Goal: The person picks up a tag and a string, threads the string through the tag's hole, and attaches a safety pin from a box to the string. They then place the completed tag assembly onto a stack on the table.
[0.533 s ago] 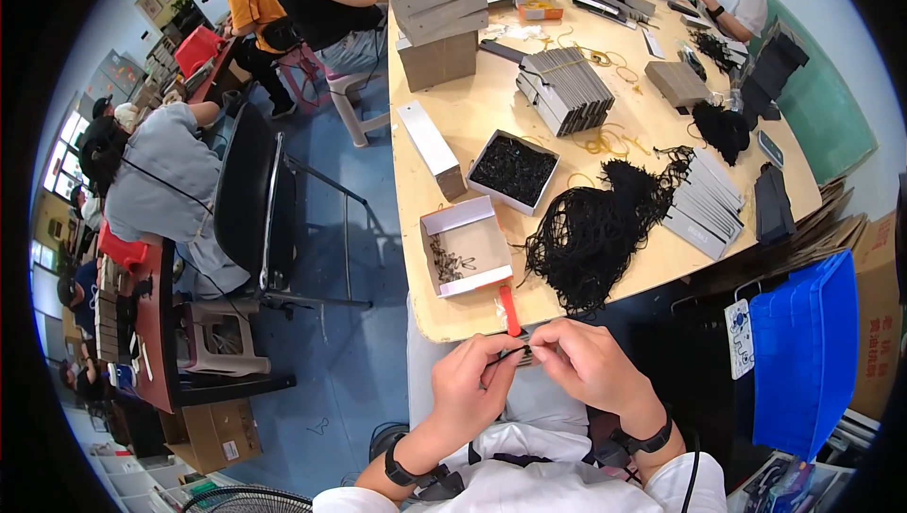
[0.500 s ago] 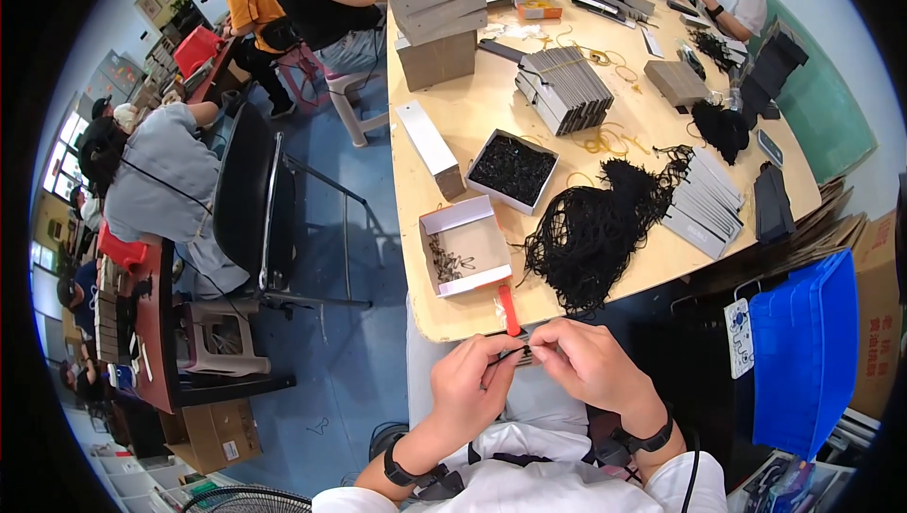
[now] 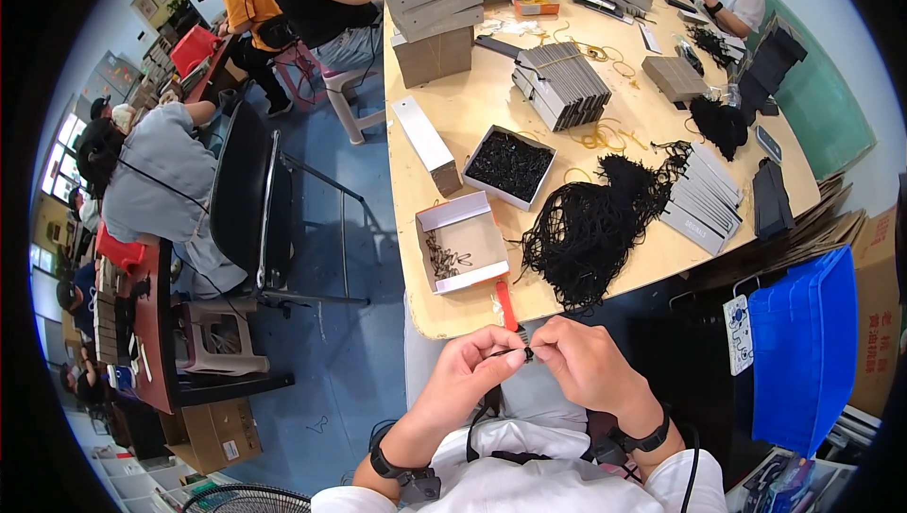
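Over my lap, just off the table's near edge, both hands meet at a thin black cord [image 3: 507, 352] with a small dark knot or clip at its end. My left hand [image 3: 465, 371] pinches the cord between thumb and forefinger. Closed in a pinch beside it, my right hand [image 3: 588, 364] has its fingertips at the dark end; exactly what they grip is hidden. A red strip-like handle [image 3: 507, 305] with a metal toothed end juts over the table edge right behind my fingers. A large heap of black cords [image 3: 590, 239] lies on the table beyond.
An open box of small metal clips [image 3: 487, 274] and a box of small black pieces [image 3: 510, 167] stand ahead. Grey card strips [image 3: 701, 196] lie right of the cords, a banded stack [image 3: 562, 86] behind. A blue bin [image 3: 803, 362] is at my right. Other people sit around.
My hands have drawn closer together, and the dark end of the cord now sits between my fingertips. The view has shifted slightly.
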A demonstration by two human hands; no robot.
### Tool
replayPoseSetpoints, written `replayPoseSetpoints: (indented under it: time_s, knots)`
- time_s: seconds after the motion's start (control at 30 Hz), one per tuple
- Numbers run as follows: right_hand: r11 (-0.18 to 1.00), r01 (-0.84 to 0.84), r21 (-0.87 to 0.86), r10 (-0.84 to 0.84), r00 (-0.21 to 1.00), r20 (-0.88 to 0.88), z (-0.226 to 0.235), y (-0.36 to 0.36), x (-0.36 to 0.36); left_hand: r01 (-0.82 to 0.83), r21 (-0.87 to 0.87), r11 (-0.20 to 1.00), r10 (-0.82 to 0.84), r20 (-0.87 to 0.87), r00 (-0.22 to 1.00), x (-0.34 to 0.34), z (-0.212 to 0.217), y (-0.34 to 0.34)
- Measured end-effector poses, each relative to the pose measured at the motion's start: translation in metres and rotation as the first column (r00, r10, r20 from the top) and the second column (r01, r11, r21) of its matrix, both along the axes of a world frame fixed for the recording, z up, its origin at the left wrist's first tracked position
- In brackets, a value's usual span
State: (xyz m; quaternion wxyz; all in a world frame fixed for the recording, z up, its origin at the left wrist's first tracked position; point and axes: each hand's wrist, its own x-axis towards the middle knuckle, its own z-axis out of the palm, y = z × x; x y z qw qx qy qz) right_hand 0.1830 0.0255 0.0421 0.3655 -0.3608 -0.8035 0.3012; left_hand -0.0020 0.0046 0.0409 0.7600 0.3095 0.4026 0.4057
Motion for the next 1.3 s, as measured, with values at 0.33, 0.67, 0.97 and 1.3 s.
replayPoseSetpoints:
  time_s: [0.33, 0.67, 0.97, 1.3]
  knots:
    - [0.967, -0.014, -0.254, 0.014, 1.0, 0.0, 0.004, 0.001, 0.001, -0.045, 0.337, 0.941, 0.177, -0.371, 0.912, 0.005, -0.008, -0.009]
    - [0.984, 0.053, 0.168, -0.073, 0.991, 0.115, 0.003, 0.0, -0.002, 0.038, -0.144, 0.989, -0.033, 0.036, 0.999, -0.005, 0.006, 0.006]
    - [0.941, 0.056, 0.334, -0.091, 0.992, 0.088, -0.007, 0.001, -0.001, 0.073, -0.252, 0.965, -0.015, 0.228, 0.974, -0.003, 0.001, 0.002]
    - [0.942, 0.035, 0.333, -0.07, 0.993, 0.096, -0.008, 0.005, 0.001, -0.011, -0.256, 0.967, 0.067, 0.213, 0.975, 0.0, -0.003, 0.001]
